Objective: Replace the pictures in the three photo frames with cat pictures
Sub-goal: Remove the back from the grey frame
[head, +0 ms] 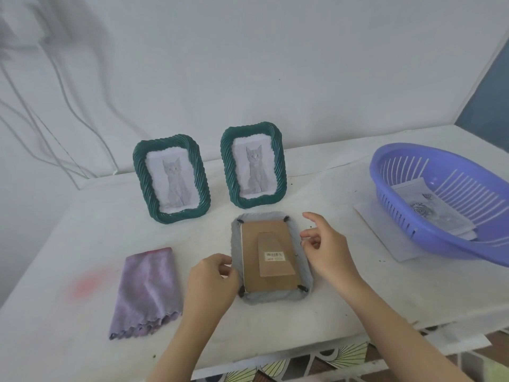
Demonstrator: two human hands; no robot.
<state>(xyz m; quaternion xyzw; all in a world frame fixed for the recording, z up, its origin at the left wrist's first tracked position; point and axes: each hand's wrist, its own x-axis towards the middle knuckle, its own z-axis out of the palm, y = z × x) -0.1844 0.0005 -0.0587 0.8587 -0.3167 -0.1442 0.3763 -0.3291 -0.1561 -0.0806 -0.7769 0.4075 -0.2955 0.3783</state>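
Face-down frame (pixel 271 257), the third of three, lies flat on the white table (pixel 358 293) with its brown cardboard backing (pixel 268 260) and barcoded stand flap turned up. Its long axis runs away from the person, leaning slightly left at the far end. Four small black clips sit at the backing's corners, and all look turned in over the board.

Flanking this frame, the left hand (pixel 212 282) is at its left edge near the close corner, fingers curled and touching the rim, with nothing gripped inside them. The right hand (pixel 325 249) is at the right edge, a little farther up, thumb and forefinger parted and loose, holding nothing; whether they touch the rim I cannot tell. Both hands are about equally near, so lifting or flipping it likely takes both.

Behind the frame stand two green frames, one to the left (pixel 171 180) and one directly behind (pixel 253 165), each upright and showing a grey cat picture. Left of the frame lies one folded purple cloth (pixel 147 293). Well to its right sits one purple basket (pixel 440 208) holding loose printed sheets, resting on a paper sheet (pixel 385 235).
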